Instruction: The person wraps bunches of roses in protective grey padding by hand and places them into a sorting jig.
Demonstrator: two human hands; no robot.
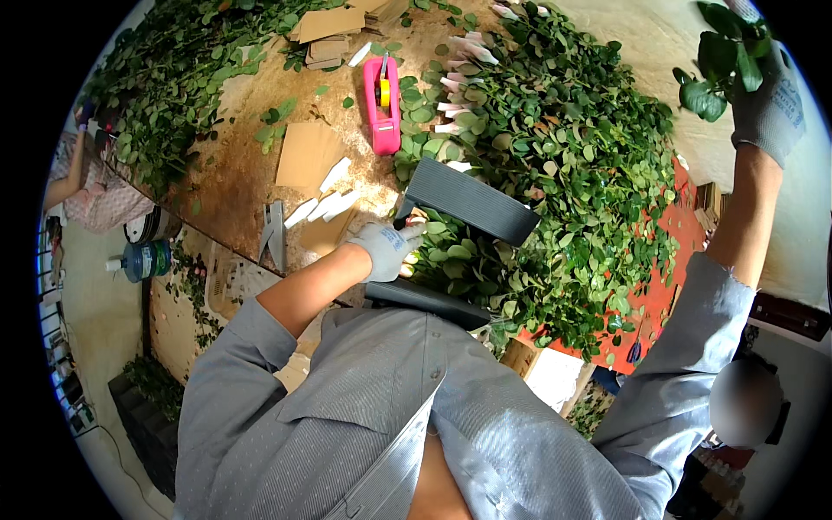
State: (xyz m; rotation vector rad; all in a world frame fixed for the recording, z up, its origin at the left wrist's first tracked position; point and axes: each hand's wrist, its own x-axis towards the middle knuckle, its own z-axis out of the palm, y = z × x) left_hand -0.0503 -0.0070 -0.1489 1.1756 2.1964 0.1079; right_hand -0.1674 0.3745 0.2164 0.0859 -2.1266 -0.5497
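My left hand (390, 250), in a grey-white knit glove, lies at the stem bunch between two ribbed black panels. Its fingers touch pale flower heads (408, 261) at the bunch's near-left end; whether they grip any is hidden. Leafy green stems (458, 250) run rightward from there, between the far black panel (471, 200) and the near black panel (426, 304). Raised at the far upper right, my gloved right hand (770, 107) is closed around a leafy stem (718, 62). A pale netted tip shows above its leaves, cut by the picture's edge.
A large heap of leafy stems (572, 156), several with white-sleeved heads, covers the right of the worktable. A pink tape dispenser (383, 107), cardboard sheets (309, 156), white sleeves (335, 174) and a grey metal tool (273, 235) lie left. Another person's arm (70, 172) shows far left.
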